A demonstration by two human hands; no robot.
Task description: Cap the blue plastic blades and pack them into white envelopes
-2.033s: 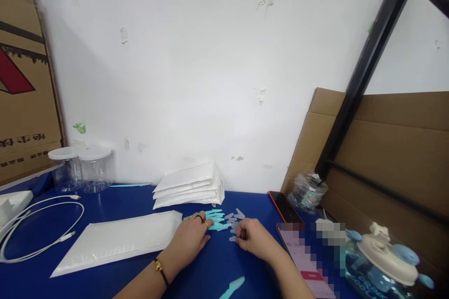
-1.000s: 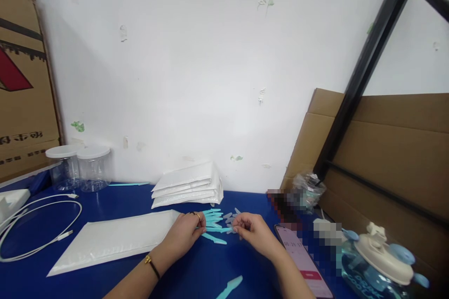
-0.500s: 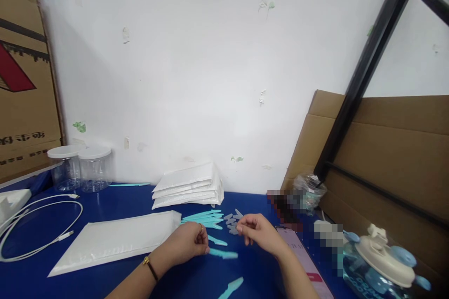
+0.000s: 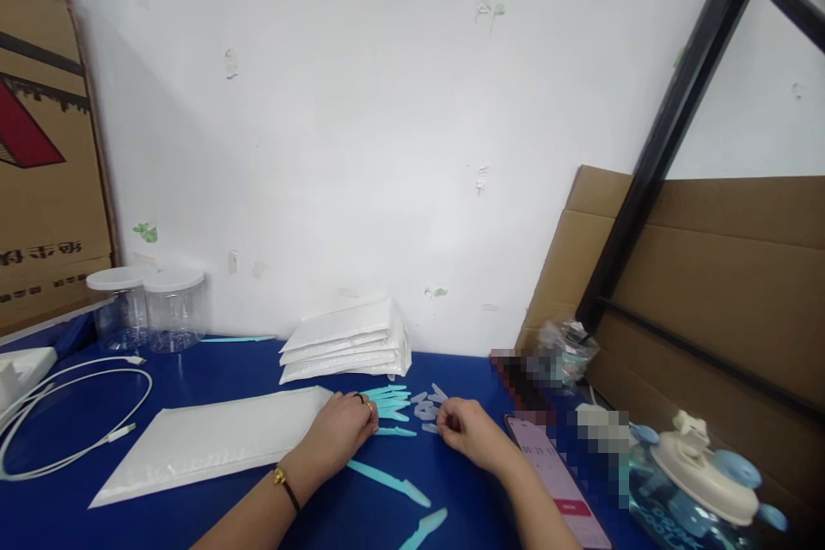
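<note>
Turquoise eyebrow razors lie on the blue table, several fanned in a pile. My left hand is closed at the pile's near side, beside the white padded mailer; one eyebrow razor sticks out from its fingertips. Closer to me lie a loose razor and another razor at the bottom edge. My right hand has its fingers curled together at a small group of translucent blade caps. A cap lies by its fingertips; what the fingers hold is hidden.
Behind the razors stands a stack of white padded mailers. Two lidded clear jars and a white cable are on the left. To the right are a phone, a blue bottle and a plastic bag.
My left hand has moved up and left to the razor pile. The razor that was at its fingers now lies free on the table, turned. My right hand has shifted slightly right and down.
</note>
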